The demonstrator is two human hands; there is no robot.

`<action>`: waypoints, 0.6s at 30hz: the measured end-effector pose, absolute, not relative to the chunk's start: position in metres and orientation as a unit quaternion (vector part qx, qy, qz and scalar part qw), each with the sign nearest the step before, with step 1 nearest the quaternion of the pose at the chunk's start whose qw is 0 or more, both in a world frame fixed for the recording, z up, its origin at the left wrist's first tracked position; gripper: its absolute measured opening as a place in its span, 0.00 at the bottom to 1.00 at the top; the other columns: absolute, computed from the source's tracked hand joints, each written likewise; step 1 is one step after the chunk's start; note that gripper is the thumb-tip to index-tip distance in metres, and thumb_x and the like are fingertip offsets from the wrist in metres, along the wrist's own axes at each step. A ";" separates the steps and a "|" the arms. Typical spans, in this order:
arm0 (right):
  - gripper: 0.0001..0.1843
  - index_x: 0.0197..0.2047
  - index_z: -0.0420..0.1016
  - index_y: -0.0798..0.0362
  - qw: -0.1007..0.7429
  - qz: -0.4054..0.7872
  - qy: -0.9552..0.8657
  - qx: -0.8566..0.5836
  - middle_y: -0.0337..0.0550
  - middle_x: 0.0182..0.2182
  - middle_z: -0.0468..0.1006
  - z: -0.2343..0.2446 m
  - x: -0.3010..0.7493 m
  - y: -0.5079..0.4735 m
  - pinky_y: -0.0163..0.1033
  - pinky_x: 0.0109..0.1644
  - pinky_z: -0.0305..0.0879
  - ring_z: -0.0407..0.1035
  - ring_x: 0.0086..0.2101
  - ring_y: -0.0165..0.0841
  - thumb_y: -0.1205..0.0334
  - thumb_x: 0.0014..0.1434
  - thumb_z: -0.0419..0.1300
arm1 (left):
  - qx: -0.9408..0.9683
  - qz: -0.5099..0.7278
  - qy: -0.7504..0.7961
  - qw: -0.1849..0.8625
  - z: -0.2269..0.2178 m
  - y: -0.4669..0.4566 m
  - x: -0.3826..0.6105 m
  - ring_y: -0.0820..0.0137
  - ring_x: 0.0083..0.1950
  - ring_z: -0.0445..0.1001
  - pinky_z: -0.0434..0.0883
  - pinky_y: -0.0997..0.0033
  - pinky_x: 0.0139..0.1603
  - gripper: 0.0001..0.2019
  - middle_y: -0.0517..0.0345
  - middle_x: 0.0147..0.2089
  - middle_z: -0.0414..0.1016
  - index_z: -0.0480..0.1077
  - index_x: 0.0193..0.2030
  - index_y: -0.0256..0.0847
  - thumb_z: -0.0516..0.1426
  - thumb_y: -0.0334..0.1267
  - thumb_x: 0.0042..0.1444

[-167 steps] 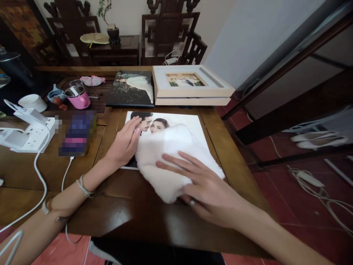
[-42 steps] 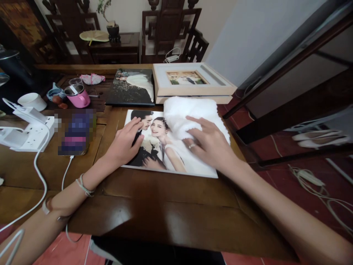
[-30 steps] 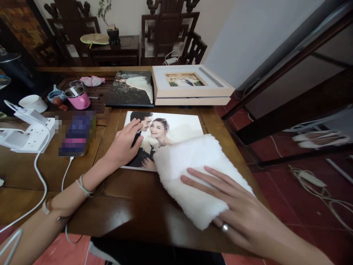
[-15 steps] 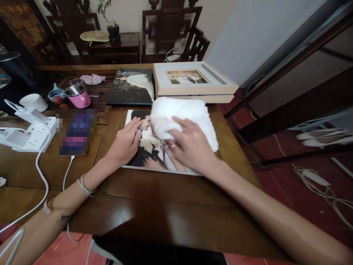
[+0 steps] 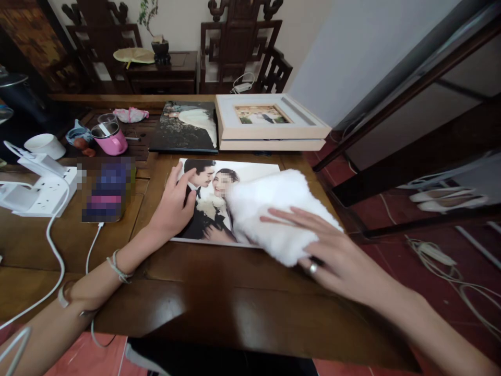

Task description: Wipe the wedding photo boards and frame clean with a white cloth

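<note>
A photo panel [image 5: 213, 211] showing a couple lies flat on the wooden table in front of me. My left hand [image 5: 175, 202] rests on its left edge, fingers spread. A fluffy white cloth [image 5: 276, 203] covers the panel's right part and reaches past its right and front edges. My right hand [image 5: 331, 250], with a ring on one finger, grips the cloth at its near right side; the fingers lie over the top and are a little blurred. Under the cloth, the right end of the panel is hidden.
Behind the panel lie a dark photo panel [image 5: 186, 128] and two stacked pale frames [image 5: 270, 137]. To the left are a phone [image 5: 108, 190] on a charging cable, a white power strip [image 5: 47, 196], a pink mug [image 5: 111, 141] and a white cup [image 5: 45, 146]. The table's right edge is close by.
My right hand has moved right and toward me with the cloth, uncovering the panel's middle and upper right. The left hand stays at the left edge, its fingers spread wider.
</note>
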State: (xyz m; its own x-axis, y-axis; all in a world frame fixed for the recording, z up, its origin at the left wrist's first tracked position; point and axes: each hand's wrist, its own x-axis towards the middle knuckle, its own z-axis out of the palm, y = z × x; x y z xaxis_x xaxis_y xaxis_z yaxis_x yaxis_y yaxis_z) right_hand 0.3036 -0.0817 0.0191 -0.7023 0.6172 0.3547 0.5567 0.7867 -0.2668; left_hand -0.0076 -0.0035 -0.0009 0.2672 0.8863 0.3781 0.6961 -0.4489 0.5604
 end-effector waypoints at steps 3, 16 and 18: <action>0.10 0.29 0.70 0.50 0.228 0.032 -0.885 -0.404 0.57 0.61 0.70 0.018 0.303 -0.061 0.64 0.58 0.67 0.65 0.60 0.49 0.65 0.62 0.53 | 0.714 0.395 0.527 0.238 0.002 -0.009 -0.011 0.54 0.71 0.57 0.54 0.47 0.71 0.27 0.40 0.68 0.62 0.62 0.62 0.38 0.58 0.31 0.55; 0.13 0.40 0.77 0.54 0.286 0.051 -0.902 -0.319 0.58 0.65 0.65 0.057 0.192 -0.099 0.64 0.66 0.54 0.54 0.66 0.52 0.52 0.62 0.59 | 0.353 0.599 0.519 0.497 0.066 -0.026 -0.022 0.64 0.35 0.80 0.73 0.74 0.26 0.10 0.58 0.38 0.80 0.69 0.45 0.44 0.58 0.41 0.56; 0.16 0.35 0.76 0.54 0.276 0.020 -0.908 -0.314 0.61 0.67 0.59 0.062 0.188 -0.115 0.66 0.66 0.52 0.49 0.67 0.55 0.47 0.59 0.62 | 0.346 0.611 0.511 0.495 0.076 -0.028 -0.024 0.64 0.34 0.80 0.71 0.74 0.24 0.07 0.60 0.35 0.80 0.69 0.42 0.45 0.57 0.41 0.57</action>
